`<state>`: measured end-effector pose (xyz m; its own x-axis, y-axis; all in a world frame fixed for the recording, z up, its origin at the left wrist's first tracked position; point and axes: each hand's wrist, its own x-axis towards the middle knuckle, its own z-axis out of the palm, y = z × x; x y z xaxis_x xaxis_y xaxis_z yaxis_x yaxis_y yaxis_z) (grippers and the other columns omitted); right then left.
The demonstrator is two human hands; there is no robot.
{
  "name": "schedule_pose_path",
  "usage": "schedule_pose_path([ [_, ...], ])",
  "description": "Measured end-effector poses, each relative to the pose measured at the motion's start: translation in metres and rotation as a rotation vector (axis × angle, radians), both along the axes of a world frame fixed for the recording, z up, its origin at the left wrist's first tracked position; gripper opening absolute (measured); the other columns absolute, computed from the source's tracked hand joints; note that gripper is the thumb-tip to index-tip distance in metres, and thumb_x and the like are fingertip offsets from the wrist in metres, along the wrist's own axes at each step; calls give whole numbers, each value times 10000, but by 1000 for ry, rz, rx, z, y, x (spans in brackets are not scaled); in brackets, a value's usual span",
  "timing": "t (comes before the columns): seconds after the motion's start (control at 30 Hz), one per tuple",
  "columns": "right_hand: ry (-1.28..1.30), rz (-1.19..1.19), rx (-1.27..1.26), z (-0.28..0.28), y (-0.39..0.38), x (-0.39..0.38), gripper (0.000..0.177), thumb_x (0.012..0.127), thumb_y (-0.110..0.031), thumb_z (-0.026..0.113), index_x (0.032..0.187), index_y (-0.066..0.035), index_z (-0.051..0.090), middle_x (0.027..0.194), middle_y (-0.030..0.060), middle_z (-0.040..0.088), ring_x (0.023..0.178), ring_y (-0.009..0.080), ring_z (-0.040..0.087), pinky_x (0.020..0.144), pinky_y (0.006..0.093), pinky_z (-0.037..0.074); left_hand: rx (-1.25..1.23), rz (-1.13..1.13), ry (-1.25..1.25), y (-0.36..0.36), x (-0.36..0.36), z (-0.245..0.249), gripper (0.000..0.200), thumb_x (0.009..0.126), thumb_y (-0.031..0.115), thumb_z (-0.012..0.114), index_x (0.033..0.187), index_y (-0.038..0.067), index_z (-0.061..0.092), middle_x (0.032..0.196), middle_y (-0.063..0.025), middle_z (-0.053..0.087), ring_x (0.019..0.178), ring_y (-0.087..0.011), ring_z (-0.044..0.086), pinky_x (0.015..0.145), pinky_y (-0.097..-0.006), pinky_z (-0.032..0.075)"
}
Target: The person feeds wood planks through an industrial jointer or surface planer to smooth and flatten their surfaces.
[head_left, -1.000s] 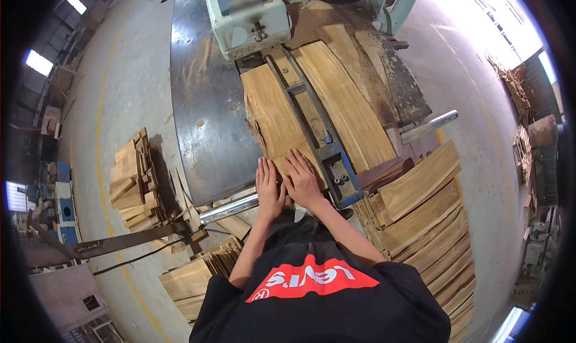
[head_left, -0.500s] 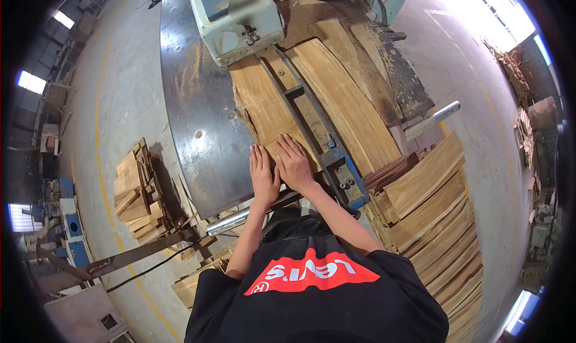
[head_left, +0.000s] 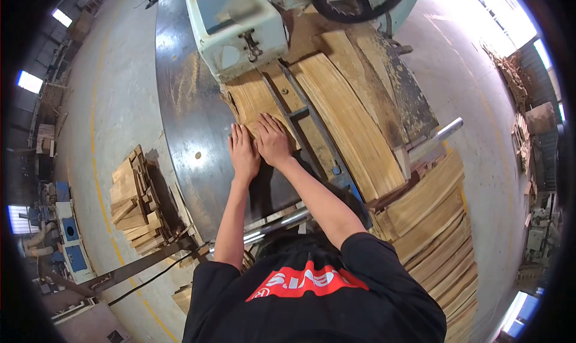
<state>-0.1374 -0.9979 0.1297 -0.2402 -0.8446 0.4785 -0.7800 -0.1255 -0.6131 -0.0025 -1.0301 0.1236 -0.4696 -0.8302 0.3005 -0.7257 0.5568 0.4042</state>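
Note:
A wooden board (head_left: 251, 94) with a rough left edge lies flat on the dark metal machine table (head_left: 198, 187), its far end under the pale green machine housing (head_left: 237, 46). My left hand (head_left: 244, 154) rests at the board's near left corner, fingers stretched forward. Close beside it, my right hand (head_left: 274, 142) lies on the near end with its fingers extended over the wood. Neither hand grips anything. Along the board's right side runs a metal guide fence (head_left: 309, 133). What lies beneath the housing is hidden.
Right of the fence lies another long board (head_left: 348, 121). Stacked planks (head_left: 432, 217) stand at the lower right, and cut wood pieces (head_left: 135, 202) are piled on the floor at left. A black handwheel (head_left: 360, 4) sits at the back. A metal roller (head_left: 270, 226) spans the table's front.
Both hands have moved forward and slightly left, and the board has slid along the fence, further under the housing. The camera view has shifted a little.

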Motion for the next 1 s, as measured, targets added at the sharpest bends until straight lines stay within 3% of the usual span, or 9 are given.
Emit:
schedule_pose_path([
  [0.23,-12,15,-55,-3,-40,-6,365,951,-145,606,1282,-5,667,1451,216,613,1432,378,501,1193,483,402,41,-4,-42,-31,3,4,696,1045,258,569,1610,-58,314,1690,-261,302,1615,-396,185,1283,-568,181],
  [0.3,-47,49,-40,-1,-54,-14,376,939,-158,629,1283,-12,670,1454,215,611,1437,378,495,1179,472,419,-22,-17,17,-19,10,5,709,1050,279,571,1618,-51,305,1697,-255,290,1616,-399,176,1285,-566,176],
  [0.33,-2,103,-67,1,-60,-23,397,955,-219,667,1292,-8,671,1428,225,624,1393,394,533,1143,461,455,-75,-15,43,-1,13,9,729,1046,287,594,1622,-50,301,1685,-254,318,1604,-413,205,1285,-550,194],
  [0.43,-182,335,197,34,-71,-51,429,980,-282,690,1305,-4,669,1367,233,661,1307,410,601,1103,456,486,-62,9,210,43,27,17,730,1032,257,630,1614,-55,316,1654,-281,357,1581,-427,255,1286,-524,221],
  [0.47,-221,338,144,47,-60,-57,409,965,-252,691,1301,-19,680,1338,241,673,1234,424,647,1060,456,513,-66,37,189,54,30,18,773,1005,267,678,1605,-66,322,1625,-305,388,1559,-453,287,1279,-517,242],
  [0.57,-290,260,-74,77,-8,-86,430,964,-280,717,1304,-19,687,1280,247,702,1211,428,662,1054,464,515,-32,138,94,78,34,10,786,1003,305,678,1587,-91,333,1623,-290,397,1560,-462,279,1280,-530,232],
  [0.7,-3,-226,-29,89,97,-145,433,955,-328,754,1247,-10,710,1248,215,724,1235,383,663,1071,462,507,-56,101,-47,93,30,11,813,1002,428,658,1565,-88,378,1652,-297,349,1579,-451,238,1292,-553,173],
  [0.87,232,-571,321,73,203,-188,948,777,-595,858,1487,-47,555,1535,246,513,1478,442,412,1213,555,341,-19,100,-45,84,25,11,814,1000,470,646,1556,-73,404,1670,-292,317,1590,-429,223,1294,-564,150],
  [1.0,282,-539,526,77,229,-180,1136,681,-644,893,1561,-68,466,1616,256,397,1517,467,316,1226,593,296,-34,100,-39,85,26,12,814,992,471,658,1553,-65,412,1674,-287,313,1590,-426,222,1293,-567,148],
])
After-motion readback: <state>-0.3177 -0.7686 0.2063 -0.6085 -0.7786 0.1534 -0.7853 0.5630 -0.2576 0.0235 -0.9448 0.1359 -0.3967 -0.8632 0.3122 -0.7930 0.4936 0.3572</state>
